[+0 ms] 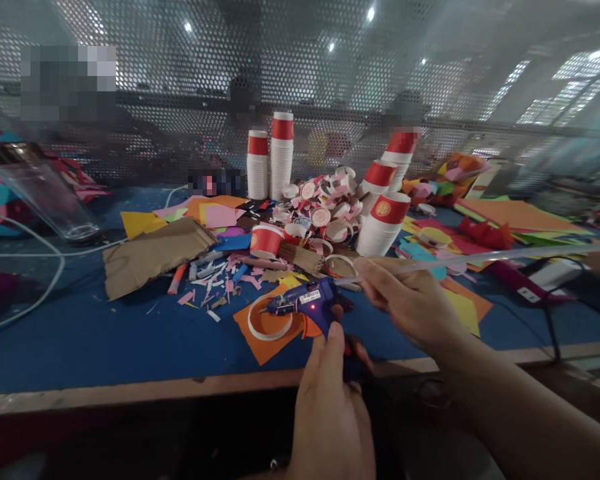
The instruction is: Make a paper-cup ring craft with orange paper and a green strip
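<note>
My left hand (327, 393) is wrapped round the grip of a blue glue gun (307, 300) with a small red light glowing on its side. The gun's nozzle points left, over a white paper ring (276, 335) that lies on an orange paper sheet (260, 350). Behind the gun, my right hand (405, 297) pinches a long translucent glue stick (460, 259). The stick's front end meets the back of the gun, and its other end runs off to the right. Whether the tip is inside the gun I cannot tell.
Paper scraps (220, 280) and a torn cardboard piece (155, 253) lie to the left. A heap of cut cup pieces (325, 207) sits between stacks of paper cups (283, 157). A clear bottle (55, 193) and a white cable (60, 267) are at far left. A perforated screen (300, 60) stands behind.
</note>
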`<state>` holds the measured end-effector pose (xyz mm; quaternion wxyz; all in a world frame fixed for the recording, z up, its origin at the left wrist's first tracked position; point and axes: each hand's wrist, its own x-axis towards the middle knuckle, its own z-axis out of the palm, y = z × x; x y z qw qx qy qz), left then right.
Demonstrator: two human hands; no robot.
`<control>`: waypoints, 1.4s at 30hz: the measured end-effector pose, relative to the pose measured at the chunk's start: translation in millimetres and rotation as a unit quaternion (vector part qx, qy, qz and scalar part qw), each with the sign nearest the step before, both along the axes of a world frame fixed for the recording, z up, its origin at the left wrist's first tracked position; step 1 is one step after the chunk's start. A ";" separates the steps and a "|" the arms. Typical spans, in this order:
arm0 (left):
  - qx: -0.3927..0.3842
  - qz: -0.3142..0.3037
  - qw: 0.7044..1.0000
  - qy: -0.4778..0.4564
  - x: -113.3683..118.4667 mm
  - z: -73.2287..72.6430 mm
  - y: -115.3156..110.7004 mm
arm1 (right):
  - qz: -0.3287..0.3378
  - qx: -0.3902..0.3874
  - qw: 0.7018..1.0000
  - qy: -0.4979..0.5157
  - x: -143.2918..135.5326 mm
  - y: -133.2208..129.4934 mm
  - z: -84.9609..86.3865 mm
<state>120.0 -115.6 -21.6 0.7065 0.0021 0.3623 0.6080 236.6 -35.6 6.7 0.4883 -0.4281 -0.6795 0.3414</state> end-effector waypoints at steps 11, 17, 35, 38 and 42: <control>0.043 -0.011 0.991 0.127 4.7 -23.4 3.9 | 0.070 -0.184 0.973 0.124 -6.7 10.8 -12.1; 0.105 -0.015 0.989 0.103 5.6 -19.8 9.8 | 0.133 -0.199 0.970 0.050 -5.4 11.7 -14.6; 0.159 -0.006 0.977 0.140 6.0 -20.6 20.2 | 0.200 -0.185 0.962 0.002 1.6 15.9 -10.4; 0.177 0.005 0.972 0.156 5.2 -19.0 21.6 | 0.203 -0.194 0.960 0.016 1.5 15.7 -9.2; 0.215 0.015 0.963 0.164 4.2 -17.3 24.4 | 0.198 -0.193 0.960 0.033 1.2 14.3 -11.7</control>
